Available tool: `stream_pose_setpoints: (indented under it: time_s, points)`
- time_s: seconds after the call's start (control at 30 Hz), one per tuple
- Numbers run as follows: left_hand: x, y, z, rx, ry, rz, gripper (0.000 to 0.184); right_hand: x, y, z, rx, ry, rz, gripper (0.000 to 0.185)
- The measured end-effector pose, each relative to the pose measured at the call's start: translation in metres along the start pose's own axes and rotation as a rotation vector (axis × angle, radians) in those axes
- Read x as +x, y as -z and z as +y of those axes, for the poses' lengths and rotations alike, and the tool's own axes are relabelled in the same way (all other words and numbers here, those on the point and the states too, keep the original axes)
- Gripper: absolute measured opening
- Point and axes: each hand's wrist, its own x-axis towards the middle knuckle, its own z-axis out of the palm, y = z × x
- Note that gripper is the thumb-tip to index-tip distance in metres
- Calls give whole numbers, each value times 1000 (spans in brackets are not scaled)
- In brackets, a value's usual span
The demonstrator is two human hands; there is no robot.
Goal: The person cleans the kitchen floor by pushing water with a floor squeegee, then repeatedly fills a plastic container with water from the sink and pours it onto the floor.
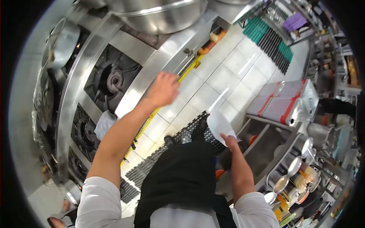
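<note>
My left hand [163, 89] reaches out to the front edge of the stove [138, 89], over the yellow pipe [186, 72]. Its fingers are curled in; what they grip, if anything, is hidden. In my right hand [230, 142] is a white shallow dish [220, 124], pinched at its near rim with the thumb on top. The dish hangs tilted over the floor mat, beside the shelving on the right. Nearest the left hand is an unlit burner [115, 80] with a black grate.
A large steel pot [157, 17] stands on the stove's far end. Another pot [64, 43] sits near a small flame at the back. Large red-edged tins [279, 100] and food containers [281, 184] line the right counter. Another person [57, 221] shows at lower left.
</note>
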Motion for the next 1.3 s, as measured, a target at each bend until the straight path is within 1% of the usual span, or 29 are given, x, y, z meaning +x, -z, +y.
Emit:
stream_pose_setpoints:
  time_s: [0.1,0.17,0.2,0.23,0.27,0.3,0.33,0.37,0.4,0.43,0.47,0.5,0.53,0.63,0.67,0.7,0.73,0.77,0.8,0.83,0.87,0.9,0.97,1.03,1.07,1.13,1.2,1.27,1.3]
  points:
    - [-76,5,62,-160,88,66,27,-45,2,-44,-176,-113,15,75]
    - [-154,-17,83,-385,219,-78,31,-64,-3,-53,-264,-61,-2,79]
    - [-198,-19,93,-509,404,-255,33,-67,-7,-49,-279,-41,-11,80]
    - [-256,-45,98,-606,490,-267,33,-83,-9,-59,-283,-46,-8,81]
    - [-321,-74,105,-581,675,-274,33,-94,-14,-63,-283,-10,58,72]
    - [-375,-70,112,-575,765,-411,34,-89,-18,-54,-279,39,35,71]
    - [-448,-85,117,-396,698,-616,28,-82,-22,-38,-270,81,13,70]
    - [-502,-91,126,-394,1130,-955,27,-99,-24,-48,-249,105,22,74]
    - [-515,-39,144,-425,1300,-1014,27,-93,-27,-36,-250,95,40,74]
    - [-639,-115,159,-272,1324,-891,24,-71,-30,-13,-320,40,1,76]
    - [-688,-106,172,-348,1054,-725,20,-56,-31,-2,-394,-8,-44,78]
    - [-691,-79,181,-267,967,-802,19,-71,-24,-26,-291,-110,-135,80]
    - [-695,-56,196,-187,893,-878,19,-79,-20,-33,-314,-98,-147,80]
    - [-703,-47,235,4,959,-669,10,-76,-28,-53,-87,66,-231,70]
    - [-688,-38,247,-227,1200,-580,8,-73,-30,-59,-122,82,-278,70]
    - [-689,-56,259,-250,1245,-351,14,-64,-30,-64,-164,81,-304,68]
    - [-646,-37,265,-78,1044,-230,13,-50,-31,-69,-218,88,-336,67]
    - [-632,-44,278,-198,1079,-121,8,-23,-25,-65,-632,323,-424,69]
    - [-637,-89,294,-743,1656,-29,13,2,-28,-66,-1038,586,-508,72]
    - [-548,-1,279,-971,1876,-163,21,-2,-34,-88,-957,415,-525,74]
    - [-550,-23,298,-856,1635,22,28,-16,-38,-114,-881,236,-527,77]
    - [-533,-12,308,-931,1702,106,26,-18,-50,-132,-940,275,-591,77]
    - [-511,-1,324,-1001,1806,230,24,-19,-68,-158,-914,109,-482,80]
    - [-507,-4,342,-1131,2006,412,21,-19,-87,-180,-1017,123,-541,80]
    - [-511,-5,351,-1126,2042,454,21,-23,-98,-192,-1075,114,-569,79]
    - [-526,-5,375,-1039,2187,317,20,-48,-124,-211,-1129,242,-613,79]
    - [-536,-14,403,-944,2248,449,20,-54,-159,-220,-1369,352,-652,77]
    - [-548,-27,424,-1111,2374,456,22,-68,-199,-222,-1367,460,-719,76]
    - [-553,-44,440,-1010,2384,505,22,-80,-224,-226,-1495,521,-739,77]
